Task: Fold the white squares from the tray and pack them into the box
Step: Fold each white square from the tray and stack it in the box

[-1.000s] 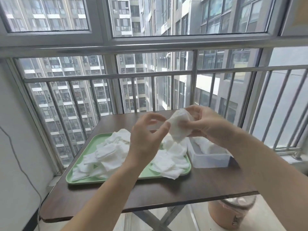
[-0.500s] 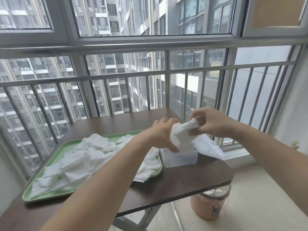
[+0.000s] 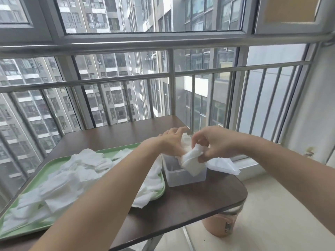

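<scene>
A folded white square [image 3: 193, 161] hangs over the near rim of the clear plastic box [image 3: 183, 176], pinched by the curled fingers of my right hand [image 3: 213, 144]. My left hand [image 3: 172, 142] reaches over the box beside it, fingers extended toward more white cloth [image 3: 185, 142] behind the fold; whether it grips that cloth is hidden. The green tray [image 3: 54, 163] to the left holds a heap of several loose white squares [image 3: 72, 176].
The box's white lid [image 3: 223, 164] lies at the table's right edge, just behind the box. The brown table [image 3: 181, 205] ends close to the right of it. A brown bin [image 3: 221, 223] stands on the floor below. A metal railing [image 3: 172, 96] runs behind the table.
The view has swung right and down. Both hands have lowered the folded square from chest height to the box's rim, and my left hand has reached over the box.
</scene>
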### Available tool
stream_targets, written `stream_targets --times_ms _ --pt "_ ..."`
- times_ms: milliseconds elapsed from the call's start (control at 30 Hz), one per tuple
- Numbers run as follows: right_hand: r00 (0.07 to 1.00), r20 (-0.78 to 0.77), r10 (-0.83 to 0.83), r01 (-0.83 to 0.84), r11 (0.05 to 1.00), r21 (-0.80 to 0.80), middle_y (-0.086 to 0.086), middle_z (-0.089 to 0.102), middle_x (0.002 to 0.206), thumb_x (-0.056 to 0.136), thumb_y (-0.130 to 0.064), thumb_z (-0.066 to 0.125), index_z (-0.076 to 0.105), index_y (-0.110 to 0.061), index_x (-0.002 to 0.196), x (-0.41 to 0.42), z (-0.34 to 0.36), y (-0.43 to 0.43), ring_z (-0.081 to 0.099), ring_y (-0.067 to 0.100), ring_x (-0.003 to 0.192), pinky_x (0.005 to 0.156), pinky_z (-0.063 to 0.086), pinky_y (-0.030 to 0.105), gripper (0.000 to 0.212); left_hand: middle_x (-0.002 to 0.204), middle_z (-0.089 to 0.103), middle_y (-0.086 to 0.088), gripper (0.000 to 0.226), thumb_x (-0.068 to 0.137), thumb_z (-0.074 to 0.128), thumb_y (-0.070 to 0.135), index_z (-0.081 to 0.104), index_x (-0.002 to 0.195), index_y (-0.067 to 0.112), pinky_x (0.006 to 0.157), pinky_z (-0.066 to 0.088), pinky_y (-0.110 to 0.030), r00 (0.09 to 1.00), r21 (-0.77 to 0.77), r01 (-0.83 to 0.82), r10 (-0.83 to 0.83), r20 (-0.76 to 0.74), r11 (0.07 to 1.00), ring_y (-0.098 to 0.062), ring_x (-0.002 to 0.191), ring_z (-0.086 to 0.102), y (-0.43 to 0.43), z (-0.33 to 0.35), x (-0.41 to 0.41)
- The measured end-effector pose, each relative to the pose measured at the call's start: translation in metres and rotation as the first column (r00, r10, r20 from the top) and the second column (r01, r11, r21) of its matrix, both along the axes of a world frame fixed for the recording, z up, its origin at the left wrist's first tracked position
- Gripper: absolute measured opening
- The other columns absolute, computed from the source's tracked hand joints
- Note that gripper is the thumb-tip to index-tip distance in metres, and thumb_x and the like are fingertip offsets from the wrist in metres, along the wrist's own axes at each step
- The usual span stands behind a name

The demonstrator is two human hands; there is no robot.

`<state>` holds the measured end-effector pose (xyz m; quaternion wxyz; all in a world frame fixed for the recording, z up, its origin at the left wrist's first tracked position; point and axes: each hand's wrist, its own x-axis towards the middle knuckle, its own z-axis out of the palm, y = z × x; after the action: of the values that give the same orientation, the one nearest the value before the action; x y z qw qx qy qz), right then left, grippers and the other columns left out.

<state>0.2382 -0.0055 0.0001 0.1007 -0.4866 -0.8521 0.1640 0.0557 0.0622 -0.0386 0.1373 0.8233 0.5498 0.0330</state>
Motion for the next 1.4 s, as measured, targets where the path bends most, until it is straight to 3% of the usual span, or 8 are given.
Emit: stream_targets --times_ms 133,233,400,633,867,1100,1233,1400 --pt "0.994 0.104 0.017 -0.016 1.000 -0.012 -0.010 0.071 0.089 0.079 -0.025 0.080 0.062 -0.032 0.091 -0.005 0.003 0.000 0.067 0.014 0.087 0.076 0.055 0.033 0.023 0.153 0.035 -0.009 0.110 0.071 0.079 0.061 0.011 0.155 0.038 0.113 0.037 -0.048 0.999 -0.065 -0.035 0.037 0.036 0.997 -0.030 0.138 0.040 0.003 0.003 0.000" --pt "0.976 0.220 0.005 -0.016 0.999 0.050 -0.015 0.059 0.080 0.081 -0.026 0.078 0.054 -0.037 0.079 -0.011 0.003 0.001 0.058 0.009 0.076 0.064 0.046 0.027 0.026 0.148 0.043 -0.008 0.105 0.072 0.080 0.051 0.016 0.154 0.033 0.107 0.042 -0.040 0.997 -0.036 -0.051 0.053 0.058 0.998 -0.027 0.131 0.047 0.002 0.004 0.001" --pt "0.937 0.340 -0.077 0.008 0.980 0.198 -0.002 0.049 0.067 0.078 -0.021 0.078 0.048 -0.020 0.063 -0.022 -0.006 0.006 0.049 0.020 0.063 0.057 0.042 0.034 0.033 0.134 0.055 -0.009 0.084 0.078 0.073 0.031 0.027 0.148 0.029 0.087 0.049 -0.036 0.995 0.011 -0.081 0.080 0.054 0.997 -0.027 0.112 0.053 0.000 0.004 0.000" --pt "0.946 0.313 -0.081 -0.004 0.965 0.261 -0.003 0.056 0.092 0.080 -0.014 0.078 0.058 -0.029 0.095 -0.026 -0.014 0.010 0.060 0.024 0.088 0.077 0.054 0.040 0.029 0.131 0.055 -0.006 0.093 0.075 0.080 0.037 0.026 0.150 0.031 0.080 0.053 -0.038 0.994 -0.047 -0.085 0.088 0.066 0.995 -0.027 0.110 0.053 -0.006 0.006 -0.004" --pt "0.926 0.363 -0.106 0.021 0.973 0.231 -0.005 0.064 0.111 0.091 -0.018 0.068 0.070 -0.030 0.112 -0.021 -0.004 0.002 0.063 0.022 0.099 0.086 0.055 0.041 0.025 0.145 0.049 0.002 0.099 0.073 0.086 0.039 0.028 0.153 0.029 0.108 0.041 -0.035 0.978 -0.048 -0.057 0.065 0.199 0.997 -0.020 0.129 0.047 -0.016 0.012 -0.017" --pt "0.952 0.299 -0.071 0.000 0.972 0.234 -0.012 0.058 0.102 0.087 -0.026 0.072 0.063 -0.029 0.115 -0.022 0.005 -0.007 0.057 0.013 0.099 0.086 0.053 0.033 0.029 0.156 0.038 0.004 0.093 0.079 0.079 0.050 0.028 0.154 0.030 0.114 0.037 -0.038 0.964 -0.010 -0.065 0.065 0.257 0.998 -0.019 0.138 0.042 -0.034 0.023 -0.057" --pt "0.982 0.185 -0.032 -0.017 0.965 0.260 -0.014 0.059 0.102 0.090 -0.033 0.069 0.064 -0.031 0.114 -0.037 0.014 -0.015 0.055 0.002 0.086 0.082 0.053 0.030 0.024 0.145 0.050 0.004 0.074 0.085 0.076 0.042 0.041 0.148 0.025 0.111 0.040 -0.035 0.957 0.032 -0.092 0.079 0.281 0.995 -0.017 0.131 0.050 -0.052 0.026 -0.085" --pt "0.991 0.130 0.041 -0.075 0.960 0.269 -0.015 0.066 0.100 0.094 -0.023 0.062 0.070 -0.030 0.107 -0.080 0.017 -0.023 0.056 -0.001 0.078 0.070 0.049 0.023 0.017 0.100 0.068 0.007 0.013 0.087 0.072 0.019 0.066 0.097 0.026 0.087 0.057 -0.038 0.965 0.102 -0.146 0.119 0.236 0.984 -0.015 0.092 0.066 -0.065 0.016 -0.121"
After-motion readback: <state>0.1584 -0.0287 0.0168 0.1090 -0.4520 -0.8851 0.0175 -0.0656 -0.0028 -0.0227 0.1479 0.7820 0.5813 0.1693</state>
